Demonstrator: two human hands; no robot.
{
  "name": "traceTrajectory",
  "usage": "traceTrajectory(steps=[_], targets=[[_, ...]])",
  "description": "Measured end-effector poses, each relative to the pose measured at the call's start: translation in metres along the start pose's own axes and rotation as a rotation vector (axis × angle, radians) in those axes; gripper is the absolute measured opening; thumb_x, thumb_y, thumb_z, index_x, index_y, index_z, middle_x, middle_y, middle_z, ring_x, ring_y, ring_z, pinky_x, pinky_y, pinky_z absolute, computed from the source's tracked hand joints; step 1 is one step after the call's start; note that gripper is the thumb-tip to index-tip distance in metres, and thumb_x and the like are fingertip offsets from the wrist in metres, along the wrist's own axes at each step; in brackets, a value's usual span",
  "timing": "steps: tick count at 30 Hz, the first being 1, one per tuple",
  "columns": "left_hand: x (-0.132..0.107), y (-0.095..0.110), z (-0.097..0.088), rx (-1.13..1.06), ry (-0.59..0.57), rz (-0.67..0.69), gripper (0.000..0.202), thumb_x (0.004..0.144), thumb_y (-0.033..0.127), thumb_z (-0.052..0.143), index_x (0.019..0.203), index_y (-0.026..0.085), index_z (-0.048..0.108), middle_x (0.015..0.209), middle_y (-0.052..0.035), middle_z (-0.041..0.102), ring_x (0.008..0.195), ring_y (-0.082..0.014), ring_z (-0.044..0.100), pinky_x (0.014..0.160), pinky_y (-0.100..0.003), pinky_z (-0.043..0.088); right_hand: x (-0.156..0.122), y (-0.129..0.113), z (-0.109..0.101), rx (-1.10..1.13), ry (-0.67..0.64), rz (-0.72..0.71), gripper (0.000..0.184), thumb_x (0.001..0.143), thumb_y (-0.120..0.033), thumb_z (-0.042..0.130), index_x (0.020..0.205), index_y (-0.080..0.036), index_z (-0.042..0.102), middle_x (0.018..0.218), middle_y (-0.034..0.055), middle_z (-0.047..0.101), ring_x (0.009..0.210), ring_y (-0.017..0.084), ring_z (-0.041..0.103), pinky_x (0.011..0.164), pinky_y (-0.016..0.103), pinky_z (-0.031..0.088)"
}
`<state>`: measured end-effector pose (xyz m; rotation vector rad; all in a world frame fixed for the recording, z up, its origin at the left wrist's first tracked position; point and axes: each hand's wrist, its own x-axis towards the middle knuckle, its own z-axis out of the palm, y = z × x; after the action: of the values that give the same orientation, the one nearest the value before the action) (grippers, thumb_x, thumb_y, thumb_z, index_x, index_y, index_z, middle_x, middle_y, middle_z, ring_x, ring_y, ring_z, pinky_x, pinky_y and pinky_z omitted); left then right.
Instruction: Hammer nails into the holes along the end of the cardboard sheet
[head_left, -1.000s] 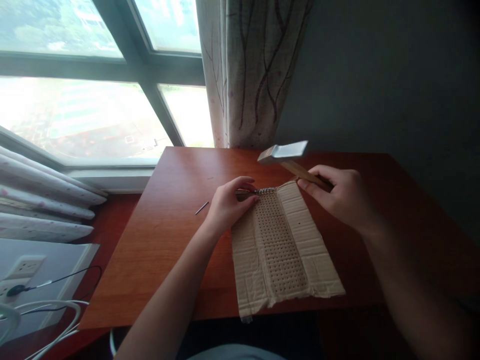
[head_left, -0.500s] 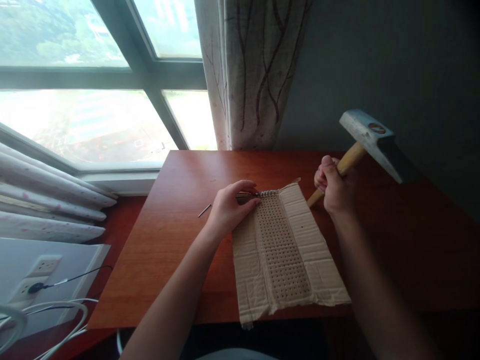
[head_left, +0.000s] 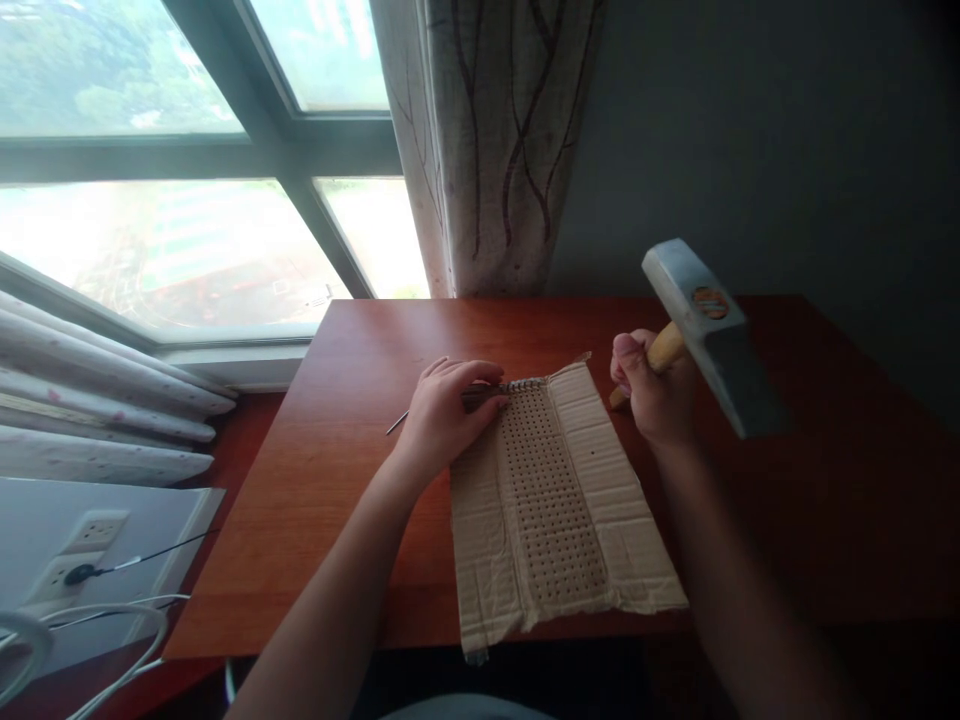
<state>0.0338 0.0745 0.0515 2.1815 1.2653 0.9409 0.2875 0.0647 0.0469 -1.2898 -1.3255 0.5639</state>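
Note:
A sheet of corrugated cardboard [head_left: 622, 500] lies on the table, its middle strip punched with rows of small holes. My left hand [head_left: 454, 410] is closed at its far left corner, thumb and forefinger on either side of the edge. A ridged, pale band [head_left: 525, 385] runs along the far edge beside my fingertips. To the left, a thin metal rod [head_left: 397, 423] lies on the wood, one end near my hand. My right hand [head_left: 656, 390] grips the wooden handle of a hammer [head_left: 705, 320], its large steel head raised above the table right of the cardboard.
The reddish-brown wooden table [head_left: 322, 480] extends around the cardboard. Behind it hang a patterned curtain [head_left: 502, 150] and a dark wall. A window [head_left: 187, 250] is at the left, above a wall socket [head_left: 75, 560] with a plug and white cables [head_left: 150, 640].
The hammer and my right hand have come lower and slightly left, the head tilting further down. My left hand stays on the cardboard's corner. The whole view has shifted a little.

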Motion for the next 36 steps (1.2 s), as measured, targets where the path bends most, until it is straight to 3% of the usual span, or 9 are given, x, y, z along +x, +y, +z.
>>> traceTrajectory(steps=[4,8,12,20,36], targets=[[0.003,0.000,-0.002,0.090,-0.001,0.033,0.011,0.088,0.024,0.066,0.097,0.021,0.072,0.100,-0.0049,0.076,0.097,-0.0240,0.068,0.092,-0.042,0.051,-0.001,-0.003,-0.001,-0.159,-0.015,0.011,0.045,0.087,-0.056,0.063,0.062,-0.022,0.046,0.055,-0.0033,0.044,0.052,0.012,0.040,0.051,0.027,0.034],[0.004,0.002,-0.001,0.245,-0.014,0.045,0.011,0.089,0.026,0.066,0.097,0.023,0.073,0.107,-0.0044,0.076,0.103,-0.0262,0.066,0.095,-0.044,0.047,-0.001,-0.006,-0.001,-0.163,-0.040,-0.029,0.034,0.088,-0.047,0.062,0.068,-0.022,0.050,0.061,-0.0032,0.049,0.058,0.013,0.045,0.057,0.027,0.041],[0.003,0.006,0.000,0.347,-0.008,0.059,0.012,0.092,0.030,0.064,0.093,0.024,0.075,0.110,-0.0056,0.074,0.103,-0.0275,0.063,0.093,-0.044,0.048,-0.001,-0.003,-0.003,-0.121,-0.016,0.037,0.041,0.086,-0.053,0.064,0.064,-0.023,0.047,0.057,-0.0038,0.043,0.052,0.011,0.039,0.050,0.026,0.034],[0.003,0.008,0.003,0.312,-0.027,0.020,0.013,0.091,0.026,0.063,0.090,0.024,0.075,0.099,-0.0043,0.074,0.089,-0.0221,0.067,0.079,-0.034,0.051,-0.001,0.002,-0.007,-0.100,0.027,0.071,0.057,0.083,-0.071,0.060,0.059,-0.023,0.039,0.055,-0.0029,0.039,0.047,0.010,0.033,0.042,0.027,0.024],[-0.004,0.009,0.009,0.420,0.000,0.019,0.016,0.096,0.029,0.059,0.092,0.024,0.073,0.096,-0.0032,0.077,0.090,-0.0229,0.068,0.071,-0.033,0.049,0.001,-0.011,-0.007,-0.163,-0.008,0.038,0.053,0.085,-0.060,0.062,0.058,-0.023,0.037,0.053,-0.0036,0.039,0.051,0.012,0.037,0.050,0.028,0.031]])
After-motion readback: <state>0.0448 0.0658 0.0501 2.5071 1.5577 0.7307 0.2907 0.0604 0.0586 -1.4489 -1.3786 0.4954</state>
